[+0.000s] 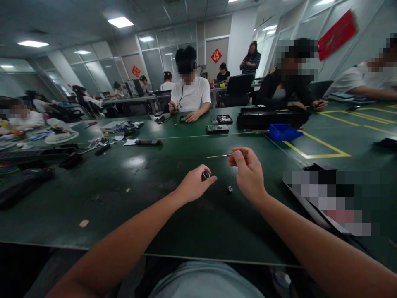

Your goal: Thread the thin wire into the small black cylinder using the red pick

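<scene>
My left hand (194,184) is closed around a small round black part with a pale rim (205,176), whose exact kind I cannot make out. In my right hand (248,169) is a thin screwdriver (218,156) with a red handle, pinched between thumb and fingers. Its shaft points left, above and beyond the black part, and does not touch it. On the green table (173,223), between the two hands, lies a small grey-and-black piece (230,189).
Across the table a person in white (190,95) works near circuit boards (217,128). A blue bin (283,131) stands at the back right. A dark tube-like item (149,142) lies beyond my left hand. Cables and black casings (26,186) fill the left side.
</scene>
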The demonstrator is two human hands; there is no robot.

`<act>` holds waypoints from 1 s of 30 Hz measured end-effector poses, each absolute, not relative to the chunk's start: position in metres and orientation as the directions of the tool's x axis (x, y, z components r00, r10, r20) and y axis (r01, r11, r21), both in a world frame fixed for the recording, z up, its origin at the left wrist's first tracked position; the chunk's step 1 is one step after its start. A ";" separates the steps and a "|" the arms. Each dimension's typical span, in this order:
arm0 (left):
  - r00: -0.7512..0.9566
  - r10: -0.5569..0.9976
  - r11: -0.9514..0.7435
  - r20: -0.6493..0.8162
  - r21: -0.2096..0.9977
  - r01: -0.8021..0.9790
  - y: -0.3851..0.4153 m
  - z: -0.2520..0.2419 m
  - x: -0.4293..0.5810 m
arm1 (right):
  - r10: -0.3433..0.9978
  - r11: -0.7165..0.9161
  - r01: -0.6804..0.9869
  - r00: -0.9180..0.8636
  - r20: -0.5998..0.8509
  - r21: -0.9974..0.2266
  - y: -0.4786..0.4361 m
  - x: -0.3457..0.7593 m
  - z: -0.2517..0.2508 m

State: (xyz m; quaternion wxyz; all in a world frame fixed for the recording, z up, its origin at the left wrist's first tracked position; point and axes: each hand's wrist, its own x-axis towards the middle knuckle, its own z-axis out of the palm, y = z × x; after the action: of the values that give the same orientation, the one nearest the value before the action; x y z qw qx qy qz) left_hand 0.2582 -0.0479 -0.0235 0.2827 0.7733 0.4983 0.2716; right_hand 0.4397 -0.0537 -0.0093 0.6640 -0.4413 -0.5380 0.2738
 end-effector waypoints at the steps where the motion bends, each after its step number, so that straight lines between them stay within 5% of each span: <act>1: 0.403 0.905 -0.377 0.134 0.691 0.617 -0.049 -0.023 0.262 | 0.835 0.467 0.118 0.267 0.481 -0.877 -0.054 0.440 -0.009; 9: 0.684 0.724 -0.656 0.084 0.391 0.646 -0.047 -0.024 0.294 | 0.823 0.483 0.153 0.258 0.507 -0.862 -0.056 0.442 -0.008; 15: 0.720 0.694 -0.693 -0.025 0.247 0.677 -0.039 -0.030 0.310 | 0.831 0.472 0.158 0.250 0.497 -0.868 -0.056 0.441 -0.007; 25: 0.641 0.767 -0.583 0.007 0.424 0.693 -0.020 -0.023 0.280 | 0.840 0.463 0.166 0.232 0.490 -0.871 -0.058 0.441 -0.006; 30: 0.537 0.843 -0.363 -0.042 0.692 0.624 -0.004 -0.018 0.238 | 0.839 0.467 0.157 0.231 0.492 -0.870 -0.057 0.441 -0.006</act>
State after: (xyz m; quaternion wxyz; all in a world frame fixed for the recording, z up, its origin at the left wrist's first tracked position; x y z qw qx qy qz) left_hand 0.2384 -0.0042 -0.0178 0.3367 0.8094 0.4529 0.1625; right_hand 0.4411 -0.0565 -0.0065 0.6469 -0.4441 -0.5611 0.2637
